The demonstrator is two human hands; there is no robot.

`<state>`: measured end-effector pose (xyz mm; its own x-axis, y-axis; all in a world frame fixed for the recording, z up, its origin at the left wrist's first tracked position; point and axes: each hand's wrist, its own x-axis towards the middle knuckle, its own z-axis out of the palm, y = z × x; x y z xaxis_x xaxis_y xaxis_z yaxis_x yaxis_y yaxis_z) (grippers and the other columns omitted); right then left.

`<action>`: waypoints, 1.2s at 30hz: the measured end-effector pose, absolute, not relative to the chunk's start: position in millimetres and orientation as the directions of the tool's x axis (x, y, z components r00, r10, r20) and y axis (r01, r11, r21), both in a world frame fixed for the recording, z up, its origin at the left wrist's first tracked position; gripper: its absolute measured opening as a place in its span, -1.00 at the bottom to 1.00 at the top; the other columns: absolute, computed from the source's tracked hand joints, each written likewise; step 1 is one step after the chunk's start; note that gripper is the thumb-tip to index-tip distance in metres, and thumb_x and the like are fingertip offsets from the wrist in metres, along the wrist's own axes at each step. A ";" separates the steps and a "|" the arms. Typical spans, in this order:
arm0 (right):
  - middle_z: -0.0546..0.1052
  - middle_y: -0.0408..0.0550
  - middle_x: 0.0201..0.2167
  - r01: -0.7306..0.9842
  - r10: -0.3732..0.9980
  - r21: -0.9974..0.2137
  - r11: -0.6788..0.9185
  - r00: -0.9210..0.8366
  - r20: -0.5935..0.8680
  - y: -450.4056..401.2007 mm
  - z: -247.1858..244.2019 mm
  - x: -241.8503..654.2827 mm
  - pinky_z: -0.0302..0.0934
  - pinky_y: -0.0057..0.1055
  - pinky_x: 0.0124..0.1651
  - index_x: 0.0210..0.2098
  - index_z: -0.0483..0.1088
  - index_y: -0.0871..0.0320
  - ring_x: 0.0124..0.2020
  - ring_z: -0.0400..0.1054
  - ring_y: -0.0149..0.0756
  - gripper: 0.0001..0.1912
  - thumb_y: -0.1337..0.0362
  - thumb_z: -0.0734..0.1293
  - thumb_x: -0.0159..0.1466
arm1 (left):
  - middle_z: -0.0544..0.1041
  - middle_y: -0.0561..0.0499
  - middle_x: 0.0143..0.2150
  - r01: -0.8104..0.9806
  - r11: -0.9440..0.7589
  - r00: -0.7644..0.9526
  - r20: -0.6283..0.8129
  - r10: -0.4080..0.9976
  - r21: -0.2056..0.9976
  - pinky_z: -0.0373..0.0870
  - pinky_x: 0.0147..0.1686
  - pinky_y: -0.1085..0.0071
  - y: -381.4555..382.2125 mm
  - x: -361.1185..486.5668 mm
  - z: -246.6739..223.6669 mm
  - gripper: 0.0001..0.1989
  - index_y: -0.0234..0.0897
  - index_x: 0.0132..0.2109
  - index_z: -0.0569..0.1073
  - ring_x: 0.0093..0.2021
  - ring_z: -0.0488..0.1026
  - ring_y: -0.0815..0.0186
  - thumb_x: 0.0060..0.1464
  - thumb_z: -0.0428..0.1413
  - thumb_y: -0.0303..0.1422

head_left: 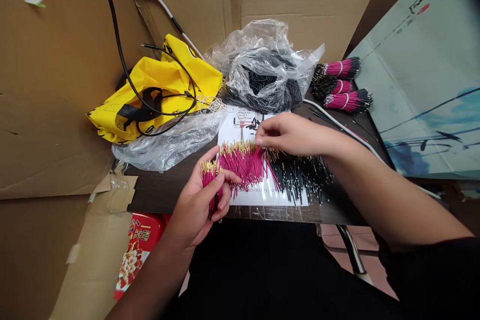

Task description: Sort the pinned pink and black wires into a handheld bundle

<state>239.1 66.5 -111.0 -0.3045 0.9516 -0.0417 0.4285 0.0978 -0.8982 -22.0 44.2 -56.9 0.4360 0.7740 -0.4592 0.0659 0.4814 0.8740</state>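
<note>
My left hand (204,195) is closed around a bundle of short magenta and black wires (212,172), their gold terminal ends pointing up. Just right of it, loose magenta wires (243,165) with gold tips lie spread over a printed paper sheet (228,127). My right hand (279,132) hovers at the top of that pile, thumb and fingertips pinched together near the gold ends; whatever they grip is too small to make out. Black wires (300,177) are heaped under and beyond my right wrist. Small black sleeves (253,124) are scattered on the paper.
Behind the paper stands a clear plastic bag (262,75) of black sleeves. A yellow bag (150,90) with a black cable lies at left, beside white string (210,104). Tied wire bundles (347,100) sit at right. Cardboard walls (307,20) enclose the table (150,192).
</note>
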 end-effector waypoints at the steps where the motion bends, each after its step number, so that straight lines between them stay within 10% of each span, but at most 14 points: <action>1: 0.46 -0.15 -0.48 0.450 0.940 -0.884 0.129 -0.340 -0.036 74.0 -112.4 231.2 0.08 -0.38 -0.33 -0.33 0.50 0.18 -0.45 0.22 -0.43 -0.78 0.15 0.35 0.32 | 0.53 -0.03 -0.21 0.067 0.484 0.443 -0.461 0.769 0.872 0.07 -0.73 0.68 43.1 -21.6 -56.3 -0.39 -0.04 0.37 0.10 -0.61 0.17 0.55 0.26 0.12 -0.36; 6: 0.52 -0.10 -0.38 0.587 0.951 -0.776 0.232 -0.304 0.055 80.7 -115.4 219.7 0.09 -0.37 -0.28 -0.07 0.50 0.17 -0.41 0.29 -0.38 -0.75 0.21 0.32 0.32 | 0.51 -0.03 -0.21 0.080 0.524 0.466 -0.497 0.732 0.848 0.06 -0.72 0.67 39.4 -19.3 -56.3 -0.38 -0.05 0.39 0.07 -0.60 0.16 0.55 0.28 0.11 -0.33; 15: 0.46 -0.04 -0.26 0.815 0.959 -0.531 0.231 -0.282 -0.015 9.7 -121.5 222.0 -0.01 -0.35 -0.36 -0.20 0.42 0.14 -0.35 0.30 -0.30 -0.86 0.26 0.25 0.31 | 0.50 -0.01 -0.20 0.103 0.544 0.457 -0.525 0.718 0.833 0.06 -0.71 0.66 43.4 -17.6 -58.4 -0.36 -0.01 0.40 0.05 -0.60 0.15 0.57 0.28 0.11 -0.33; 36: 0.40 0.00 -0.32 0.816 0.936 -0.459 0.351 -0.310 0.165 -11.7 -148.9 219.6 0.06 -0.27 -0.20 -0.19 0.52 0.13 -0.27 0.25 -0.23 -0.66 0.11 0.17 0.46 | 0.51 -0.03 -0.20 0.089 0.568 0.455 -0.540 0.708 0.818 0.07 -0.71 0.68 40.6 -12.9 -59.4 -0.22 0.04 0.46 -0.13 -0.60 0.15 0.56 0.28 0.12 -0.32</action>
